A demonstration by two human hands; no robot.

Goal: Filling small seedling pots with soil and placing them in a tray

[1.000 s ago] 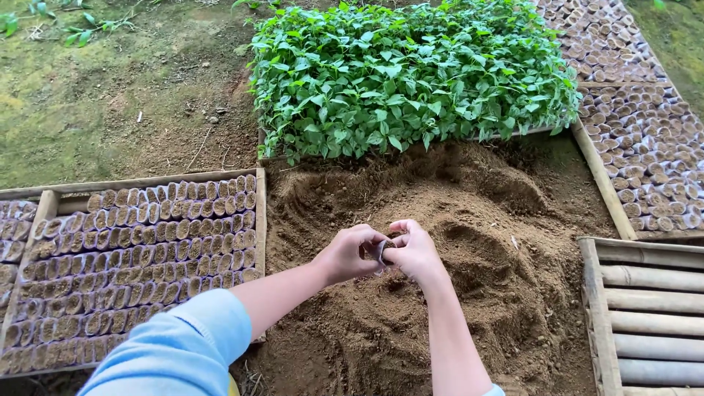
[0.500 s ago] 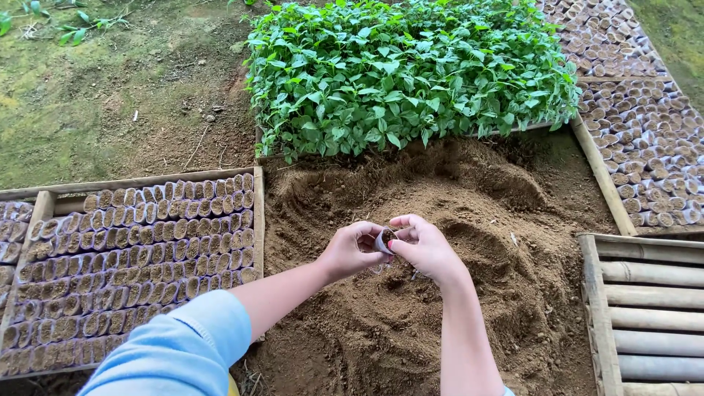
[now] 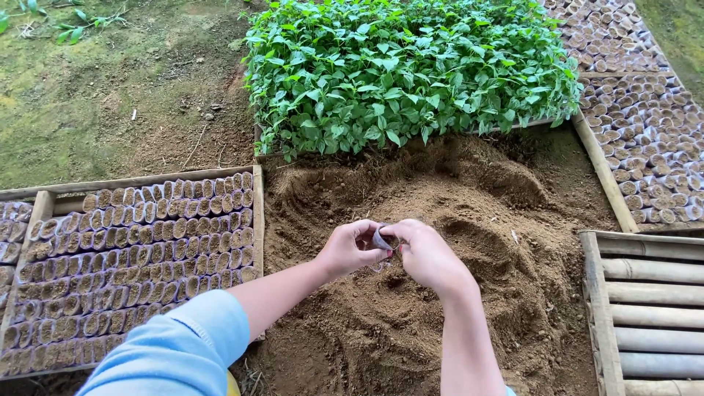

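My left hand and my right hand meet over a pile of loose brown soil. Between their fingers sits a small seedling pot of thin pale plastic, partly hidden by my fingertips. The left hand grips the pot's side from the left. The right hand's fingers pinch at its rim from the right. Whether soil fills the pot cannot be told from here.
A wooden-framed tray packed with several rows of soil-filled pots lies to the left. A bed of green seedlings stands beyond the soil. More filled pots lie at the right, and a bamboo slat rack is near right.
Both hands stayed over the soil pile with the pot. The right hand's fingers closed further over the pot's mouth, which showed dark soil half a second ago.
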